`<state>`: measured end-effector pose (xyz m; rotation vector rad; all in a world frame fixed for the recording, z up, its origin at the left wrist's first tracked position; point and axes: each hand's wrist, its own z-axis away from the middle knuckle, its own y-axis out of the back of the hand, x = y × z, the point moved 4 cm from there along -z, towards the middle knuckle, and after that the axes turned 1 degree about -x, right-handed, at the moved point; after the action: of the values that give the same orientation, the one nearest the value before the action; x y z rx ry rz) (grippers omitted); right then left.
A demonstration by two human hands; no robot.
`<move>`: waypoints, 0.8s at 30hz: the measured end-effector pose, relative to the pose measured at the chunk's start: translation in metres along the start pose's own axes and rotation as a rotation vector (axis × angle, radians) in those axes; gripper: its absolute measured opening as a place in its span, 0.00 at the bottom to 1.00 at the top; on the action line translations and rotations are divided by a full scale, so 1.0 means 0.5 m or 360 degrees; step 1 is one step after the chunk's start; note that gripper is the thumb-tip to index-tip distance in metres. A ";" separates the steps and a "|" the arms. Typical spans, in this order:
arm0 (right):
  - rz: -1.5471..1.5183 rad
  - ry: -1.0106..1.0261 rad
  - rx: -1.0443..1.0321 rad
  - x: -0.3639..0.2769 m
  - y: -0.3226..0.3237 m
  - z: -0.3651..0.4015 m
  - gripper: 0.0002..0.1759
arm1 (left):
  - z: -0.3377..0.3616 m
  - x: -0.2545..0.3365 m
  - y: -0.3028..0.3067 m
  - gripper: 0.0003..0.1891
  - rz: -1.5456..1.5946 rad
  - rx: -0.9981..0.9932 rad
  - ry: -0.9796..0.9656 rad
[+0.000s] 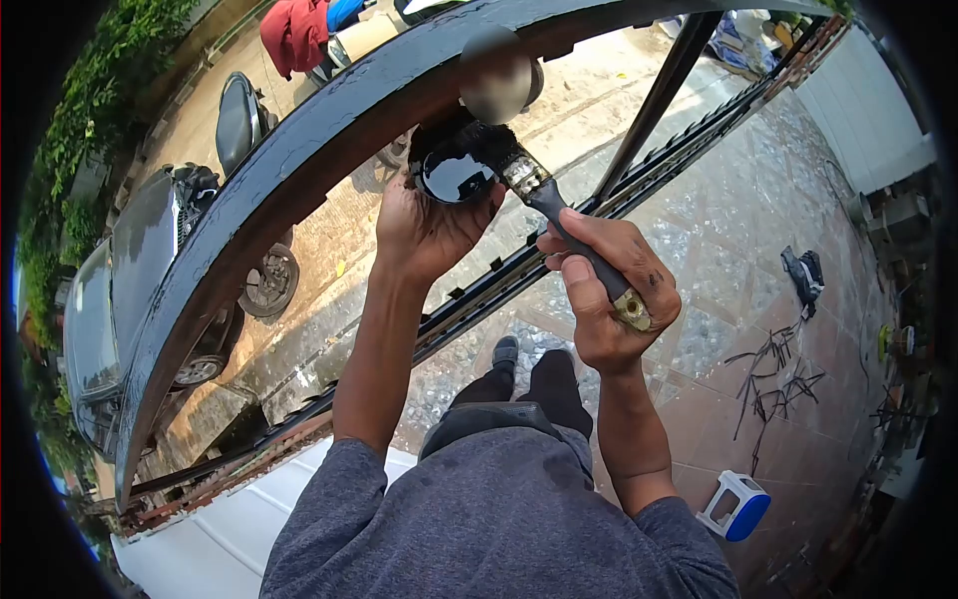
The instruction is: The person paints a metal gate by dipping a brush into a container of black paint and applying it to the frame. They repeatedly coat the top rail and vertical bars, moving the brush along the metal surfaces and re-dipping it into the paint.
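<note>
My left hand [431, 228] is wrapped from below around a small round container of glossy black paint [454, 178], with dark smears on the palm and fingers. In my right hand [617, 285] is a paintbrush [569, 225], held by its dark handle. Its bristles, coated in black, are at the container's rim, and dried paint marks the ferrule and handle end. Just beyond both hands curves a black-painted metal beam [329, 130] with a brownish underside. A round blurred patch covers part of the view above the container.
Below the beam runs a black metal rail [479, 295], joined by a slanting post [664, 95]. Outside stand a dark car [130, 255] and a motorbike [239, 125]. A white and blue stool [735, 507], thin dark strips [773, 384] and a dark cloth [803, 280] are on the tiles.
</note>
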<state>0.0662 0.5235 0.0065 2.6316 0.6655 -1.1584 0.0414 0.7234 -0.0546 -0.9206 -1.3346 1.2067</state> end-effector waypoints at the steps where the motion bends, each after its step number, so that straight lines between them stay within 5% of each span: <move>1: -0.0071 -0.0034 0.0078 0.013 -0.002 -0.002 0.18 | -0.007 0.007 0.001 0.26 -0.0004 -0.0023 0.0003; 2: -0.0075 0.0006 0.0091 0.030 -0.002 0.002 0.19 | -0.007 0.013 0.001 0.28 0.0005 -0.0238 0.0000; 5: -0.0222 0.0039 0.0096 0.051 -0.012 0.003 0.20 | -0.007 0.035 0.002 0.28 -0.0032 -0.0261 0.0073; 7: -0.0320 0.0081 0.0104 0.064 -0.026 0.000 0.21 | 0.003 0.046 -0.012 0.27 -0.0230 0.0056 -0.0063; 9: -0.0425 0.0113 0.0115 0.074 -0.046 -0.001 0.21 | 0.003 0.044 -0.039 0.29 -0.0135 -0.0122 0.0094; 12: -0.0500 0.0246 0.0223 0.112 -0.077 -0.009 0.20 | 0.015 0.040 -0.030 0.31 -0.0301 -0.0183 -0.0093; 18: -0.0600 0.0048 0.0327 0.129 -0.078 0.026 0.19 | 0.001 0.043 -0.038 0.31 -0.0049 -0.0336 0.0302; 24: -0.0513 0.0253 0.0343 0.133 -0.102 0.008 0.18 | 0.000 0.049 -0.052 0.31 -0.0211 -0.0324 0.0273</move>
<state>0.0790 0.5885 -0.0446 2.8973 1.0855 -1.1661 0.0410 0.7422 -0.0242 -1.0378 -1.3732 0.8820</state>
